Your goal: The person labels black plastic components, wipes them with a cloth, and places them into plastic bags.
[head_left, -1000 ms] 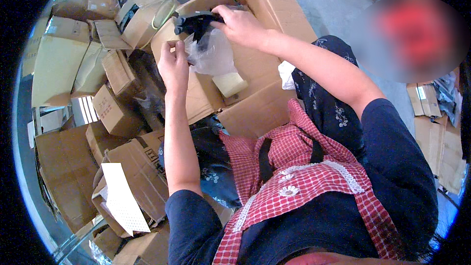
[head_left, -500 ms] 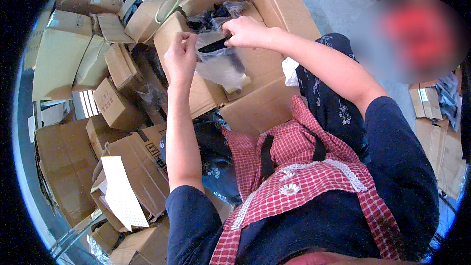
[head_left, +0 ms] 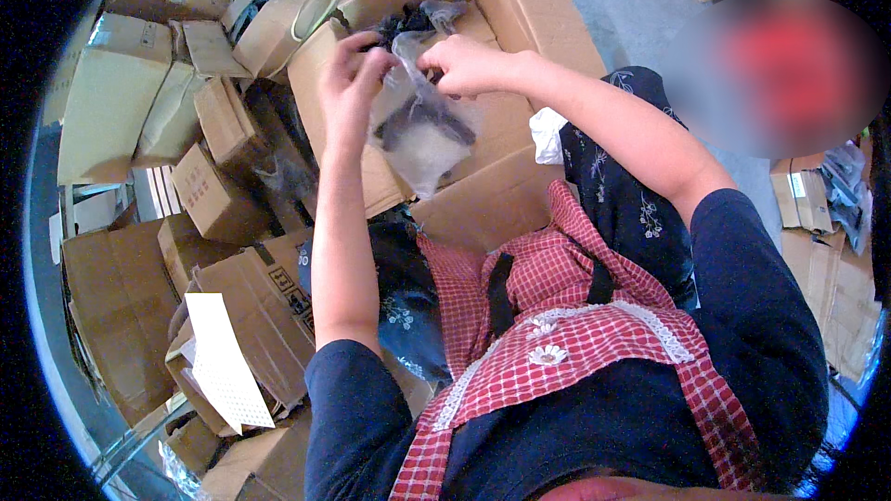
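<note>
Boxes (head_left: 223,193) crowd the floor (head_left: 617,0), seven to eleven o'clock. Toward twelve, over an open carton (head_left: 538,23), a clear bag (head_left: 429,162) seems already filled, its closing unconfirmed; the right grip (head_left: 471,67) pinches its neck, the left grip (head_left: 347,93) stands parted, apparently empty. Dark pieces (head_left: 408,20) lie beyond.

Black item (head_left: 415,122) now down inside the clear plastic bag (head_left: 429,160), upper centre of the frame, bag's mouth newly bunched at the right hand's grip (head_left: 470,66), left hand's grip (head_left: 349,82) loosened, fingers apart
</note>
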`<state>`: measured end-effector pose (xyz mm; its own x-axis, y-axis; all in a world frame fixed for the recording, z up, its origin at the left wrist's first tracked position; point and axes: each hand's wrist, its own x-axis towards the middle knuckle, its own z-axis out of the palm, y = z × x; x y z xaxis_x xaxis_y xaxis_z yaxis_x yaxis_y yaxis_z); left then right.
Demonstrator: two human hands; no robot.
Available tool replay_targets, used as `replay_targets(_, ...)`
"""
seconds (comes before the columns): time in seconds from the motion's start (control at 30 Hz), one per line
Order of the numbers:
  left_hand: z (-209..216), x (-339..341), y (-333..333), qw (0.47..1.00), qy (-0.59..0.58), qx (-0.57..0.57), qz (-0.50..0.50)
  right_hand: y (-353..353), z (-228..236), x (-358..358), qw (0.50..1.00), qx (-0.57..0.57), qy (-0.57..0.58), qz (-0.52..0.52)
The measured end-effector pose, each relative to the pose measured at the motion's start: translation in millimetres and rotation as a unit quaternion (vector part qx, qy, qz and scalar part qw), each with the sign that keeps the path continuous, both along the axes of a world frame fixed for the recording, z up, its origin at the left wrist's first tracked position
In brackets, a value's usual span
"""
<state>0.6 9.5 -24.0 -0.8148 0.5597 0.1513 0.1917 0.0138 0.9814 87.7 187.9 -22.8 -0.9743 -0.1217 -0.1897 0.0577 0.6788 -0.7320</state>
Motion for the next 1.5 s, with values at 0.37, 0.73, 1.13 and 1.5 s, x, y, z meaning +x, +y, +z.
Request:
replay_targets(0.37,-5.4,-29.3,-32.9,0.904,-0.414,0.058,-0.092,33.1,-24.4,-6.2,0.938,-0.33,0.034,-0.103)
replay_targets(0.73,33.7,0.6,-15.9,0.934,-0.355,0.042,-0.005,44.7,-28.9,3.2,0.93,-0.332,0.023,-0.157)
replay_targets(1.13,-21.6,-14.4,-13.9,0.958,-0.285,0.027,0.001,33.2,-4.5,8.0,0.917,-0.373,-0.048,-0.133)
replay_targets(1.5,-73.6,18.5,25.6,0.861,-0.45,0.127,-0.202,29.2,6.8,14.2,0.913,-0.396,-0.083,-0.048)
